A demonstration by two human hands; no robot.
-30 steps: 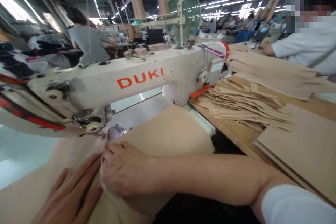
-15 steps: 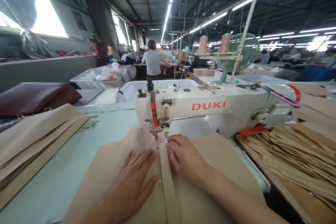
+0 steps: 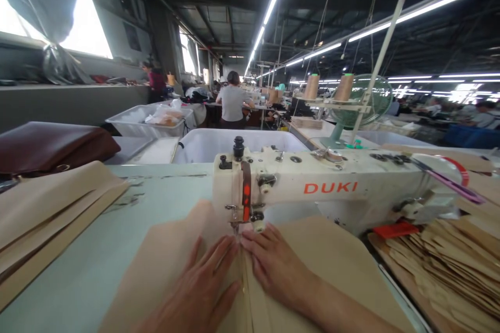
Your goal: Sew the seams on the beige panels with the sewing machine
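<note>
On the pale green counter [image 3: 167, 195], a large beige sheet [image 3: 152, 265] is spread flat, and its upper part is passed beneath the needle end of the white sewing machine [image 3: 289, 182], which is set toward the far edge. A narrow beige strip [image 3: 255, 315] is laid lengthwise along the middle of the sheet, in line with the presser foot [image 3: 236, 226]. To the left of the strip, the left hand [image 3: 205, 281] is rested on the sheet, its grip open, with the fingers extended toward the foot. To the right, the right hand [image 3: 279, 265] is placed with its fingertips close to the foot; whether anything is pinched in its grip cannot be told. At the counter's left side, beige panels [image 3: 54, 203] are piled, and a dark brown leather piece [image 3: 54, 145] is set behind them. Beyond the far edge, a white tub [image 3: 238, 140] is seen. Past the counter's right edge, loose beige pieces [image 3: 441, 270] are heaped on a wooden board [image 3: 383, 252].
</note>
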